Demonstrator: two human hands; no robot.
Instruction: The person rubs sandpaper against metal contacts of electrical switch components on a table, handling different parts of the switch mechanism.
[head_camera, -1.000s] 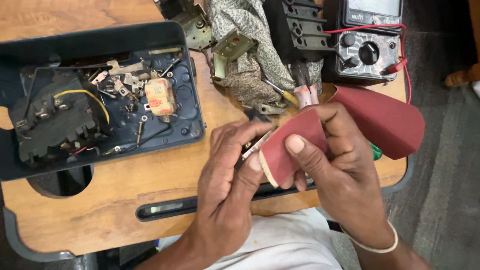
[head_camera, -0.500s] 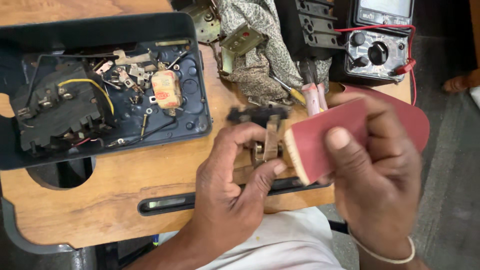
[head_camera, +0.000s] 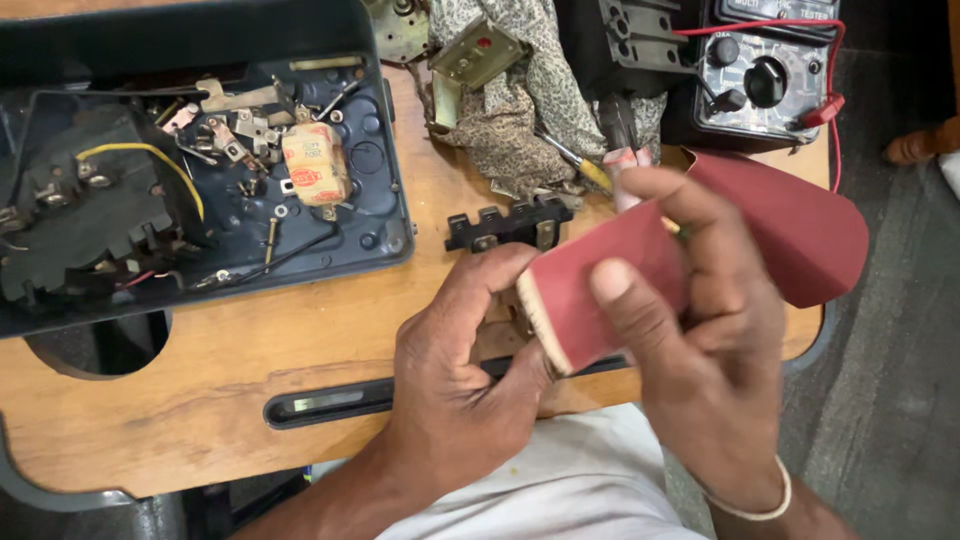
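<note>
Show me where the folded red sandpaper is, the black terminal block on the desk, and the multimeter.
Red sandpaper (head_camera: 610, 290), head view, on its folded red face beside the thumb.
Black terminal block (head_camera: 508, 223), head view, on its top edge.
Multimeter (head_camera: 765, 82), head view, on its round black dial.

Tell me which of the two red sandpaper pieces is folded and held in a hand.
The smaller folded red sandpaper, gripped by the right hand near the left hand. The larger red sheet lies curved on the desk behind, unheld.
</note>
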